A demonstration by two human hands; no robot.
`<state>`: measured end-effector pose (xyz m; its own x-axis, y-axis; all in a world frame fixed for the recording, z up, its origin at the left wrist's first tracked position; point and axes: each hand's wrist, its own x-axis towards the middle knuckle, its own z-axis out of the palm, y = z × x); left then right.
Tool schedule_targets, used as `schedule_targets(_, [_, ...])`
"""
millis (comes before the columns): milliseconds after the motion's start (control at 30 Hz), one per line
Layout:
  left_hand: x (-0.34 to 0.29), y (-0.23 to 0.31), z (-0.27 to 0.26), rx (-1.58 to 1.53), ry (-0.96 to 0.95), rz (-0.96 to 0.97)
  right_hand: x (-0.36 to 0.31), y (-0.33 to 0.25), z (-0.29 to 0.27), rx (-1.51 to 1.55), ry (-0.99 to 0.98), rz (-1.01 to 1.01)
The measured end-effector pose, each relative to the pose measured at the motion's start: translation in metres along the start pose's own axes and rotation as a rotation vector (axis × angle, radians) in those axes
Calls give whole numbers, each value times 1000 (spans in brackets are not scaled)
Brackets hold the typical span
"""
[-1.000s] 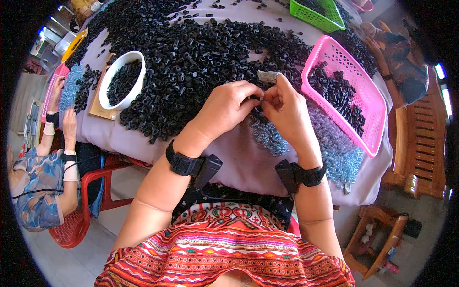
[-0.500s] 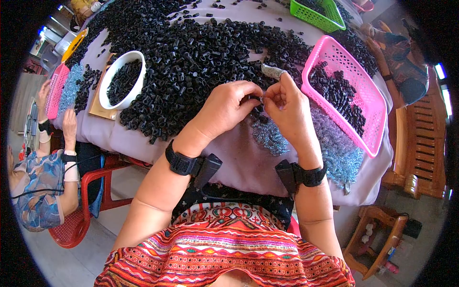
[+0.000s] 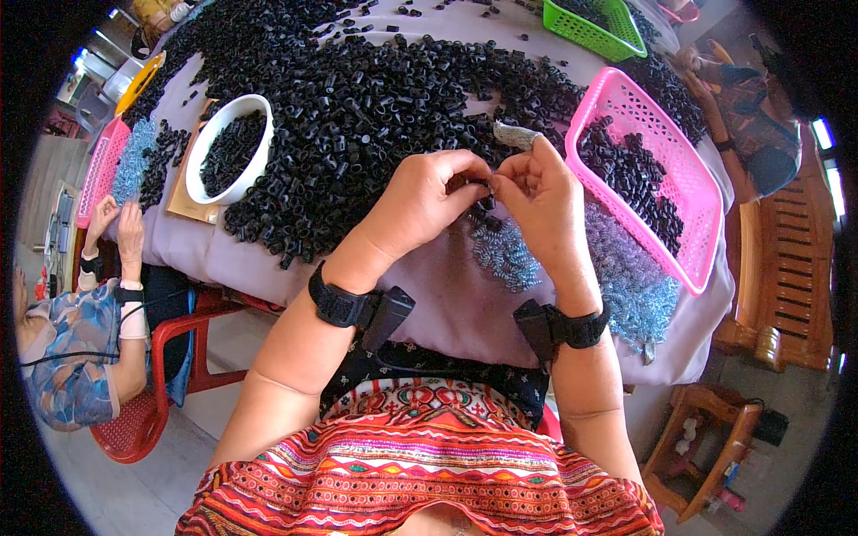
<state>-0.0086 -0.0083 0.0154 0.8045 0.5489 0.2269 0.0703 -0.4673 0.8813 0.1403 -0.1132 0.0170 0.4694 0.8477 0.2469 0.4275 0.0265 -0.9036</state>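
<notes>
I see my left hand (image 3: 427, 201) and right hand (image 3: 541, 201) meeting fingertip to fingertip, both pinched on one small black plastic cap (image 3: 480, 185) above the cloth-covered table (image 3: 447, 295). A heap of black caps (image 3: 357, 98) covers it (springs (image 3: 505, 255) lie just below), with a pink basket (image 3: 706, 232) right and white bowl (image 3: 228, 147) left.

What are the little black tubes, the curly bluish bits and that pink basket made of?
The black tubes look like matte moulded plastic, though rubber is possible. The curly bluish bits look like thin metal wire springs: coiled and glinting. The pink basket looks like glossy moulded plastic, given its uniform colour and lattice walls.
</notes>
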Motion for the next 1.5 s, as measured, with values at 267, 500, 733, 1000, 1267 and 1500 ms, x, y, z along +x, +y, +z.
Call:
schedule_targets(267, [0, -1, 4, -143, 57, 12, -1, -1, 5, 99, 33, 19])
schedule_targets(500, [1, 1, 4, -97, 46, 14, -2, 1, 2, 85, -24, 18])
schedule_targets(733, [1, -1, 4, -69, 107, 80, -3, 2, 8, 100, -15, 25])
schedule_targets(1000, [0, -3, 3, -89, 73, 20, -5, -7, 6, 87, 31, -37])
schedule_targets(1267, [2, -4, 1, -108, 86, -20, -1, -7, 3, -156, 60, -80])
schedule_targets(1500, [3, -11, 3, -68, 98, 0, -2, 14, 2, -574, 13, -320])
